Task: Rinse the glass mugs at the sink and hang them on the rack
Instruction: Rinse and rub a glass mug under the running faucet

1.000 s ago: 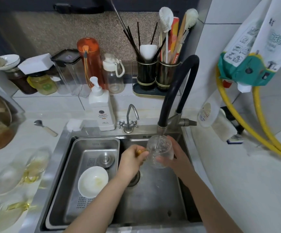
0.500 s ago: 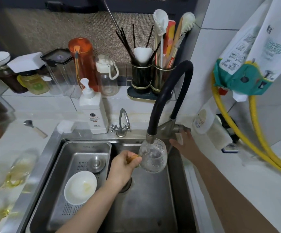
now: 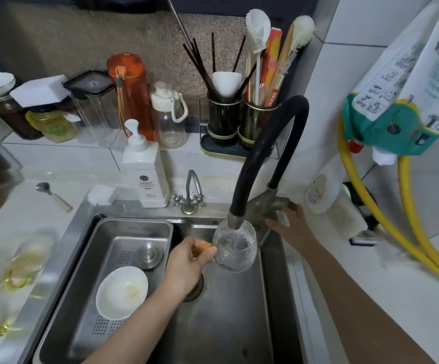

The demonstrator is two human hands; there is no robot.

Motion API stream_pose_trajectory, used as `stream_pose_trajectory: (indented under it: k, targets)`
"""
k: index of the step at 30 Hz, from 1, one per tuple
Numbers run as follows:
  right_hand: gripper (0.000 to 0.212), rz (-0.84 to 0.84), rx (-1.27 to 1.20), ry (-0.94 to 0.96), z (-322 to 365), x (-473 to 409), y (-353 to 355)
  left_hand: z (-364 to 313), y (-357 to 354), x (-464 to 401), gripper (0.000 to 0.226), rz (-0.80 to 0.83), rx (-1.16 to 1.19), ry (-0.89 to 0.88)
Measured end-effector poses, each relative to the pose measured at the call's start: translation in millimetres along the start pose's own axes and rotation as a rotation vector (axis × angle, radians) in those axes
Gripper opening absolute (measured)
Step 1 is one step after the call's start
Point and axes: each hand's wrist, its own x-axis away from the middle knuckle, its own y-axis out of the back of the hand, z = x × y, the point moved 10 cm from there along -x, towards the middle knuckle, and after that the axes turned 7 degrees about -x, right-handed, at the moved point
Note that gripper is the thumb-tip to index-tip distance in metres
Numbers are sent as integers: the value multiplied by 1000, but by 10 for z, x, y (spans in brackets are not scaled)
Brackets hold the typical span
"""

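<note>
Glass mug (image 3: pixel 234 248) — handle apparently pinched — right of left hand (image 3: pixel 187 264).

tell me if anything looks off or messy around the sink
One oddity: a used white bowl with a yellowish smear sits tilted in the steel drain basket. Otherwise orderly: the left hand holds the glass mug upright under the black faucet.

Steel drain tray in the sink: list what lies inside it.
Inside the perforated steel drain tray lie a white ceramic bowl with a yellowish smear and a round metal sink plug. The bowl and left forearm cover part of the tray's floor.
</note>
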Motion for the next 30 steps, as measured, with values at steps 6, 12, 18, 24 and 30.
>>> stream_pose_trajectory:
  k: [6, 12, 18, 24, 30]
  targets:
    - [42, 347, -255, 39, -48, 685, -734, -25, 48, 99, 12, 28, -36, -35]
    - [69, 160, -429, 241, 575, 1526, -885, 69, 113, 240, 10, 99, -39, -49]
    - [62, 28, -647, 143, 566, 1857, -972, 118, 129, 513, 28, 177, -20, -134]
    - [52, -94, -554, -104, 229, 2026, -1227, 252, -19, 770, 44, 314, -23, -145]
    - [78, -71, -498, -230, 21, 2273, -1422, 645, -48, 933, 29, 385, 146, 179]
